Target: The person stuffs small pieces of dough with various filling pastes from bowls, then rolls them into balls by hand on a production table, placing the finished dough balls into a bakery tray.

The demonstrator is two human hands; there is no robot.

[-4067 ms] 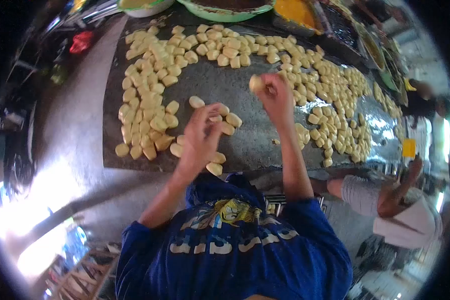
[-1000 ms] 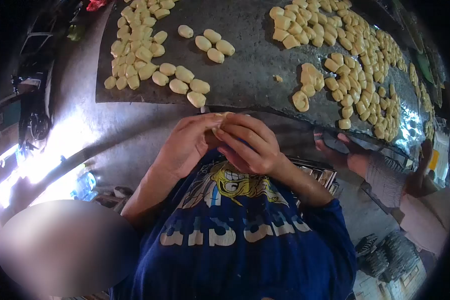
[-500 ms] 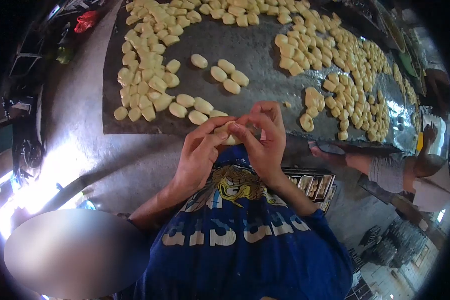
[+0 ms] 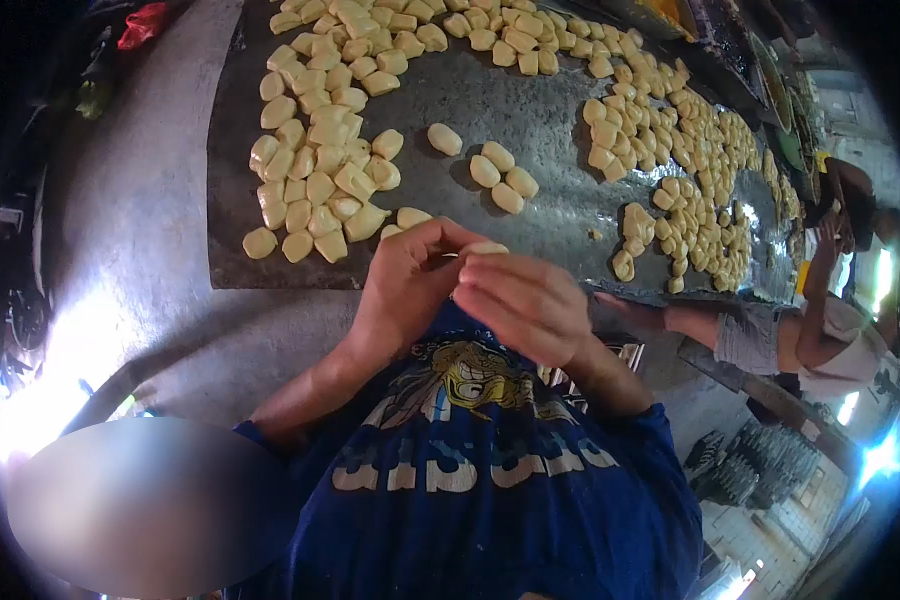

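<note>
Left hand (image 4: 405, 285) and right hand (image 4: 525, 300) together at frame centre, fingers (image 4: 470, 268) pinching one pale dough piece (image 4: 485, 249) between them, just off the dark worktop's (image 4: 560, 215) near edge, three loose pieces (image 4: 500, 176) at 12 o'clock.

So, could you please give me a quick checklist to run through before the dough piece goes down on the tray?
1. Dough piece held by both hands: ok, pinched between left hand and right hand.
2. Piece fully shaped: cannot tell, fingers hide most of it.
3. Bare spot on the tray: ok, open metal beside the three loose pieces.
4. Hands over the tray: not ok, they sit at its near edge.
5. Co-worker's arm clear: ok, it lies apart, to the right.
</note>
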